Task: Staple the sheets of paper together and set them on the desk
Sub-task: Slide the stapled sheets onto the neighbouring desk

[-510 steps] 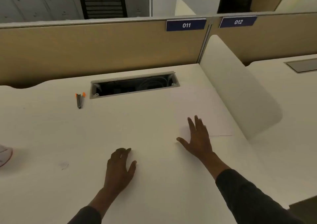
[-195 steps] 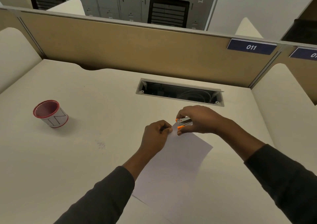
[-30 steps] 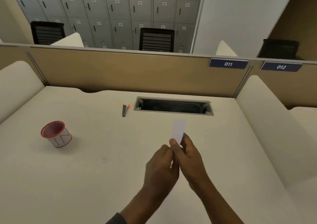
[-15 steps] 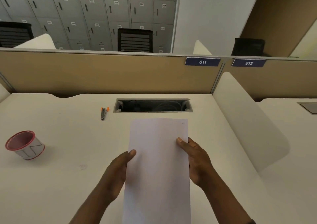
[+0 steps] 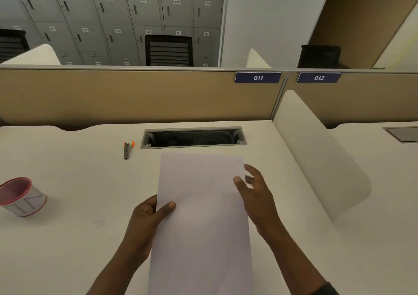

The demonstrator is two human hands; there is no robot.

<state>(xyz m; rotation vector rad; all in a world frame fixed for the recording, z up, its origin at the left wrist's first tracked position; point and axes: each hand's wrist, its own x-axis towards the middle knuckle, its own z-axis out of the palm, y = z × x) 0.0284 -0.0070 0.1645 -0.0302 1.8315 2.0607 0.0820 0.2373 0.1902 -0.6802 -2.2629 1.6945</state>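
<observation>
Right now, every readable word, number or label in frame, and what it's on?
"011": blue plate on the partition.
"012": second blue plate, just to its right.
Locker tags: numbers, too small and blurred to read.
Cup: black line marks, not legible as text.
Sheets of paper: no print visible.

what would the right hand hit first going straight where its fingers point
Likely the right end of the cable slot, across bare desk; if the right hand travels high, the partition.
</observation>
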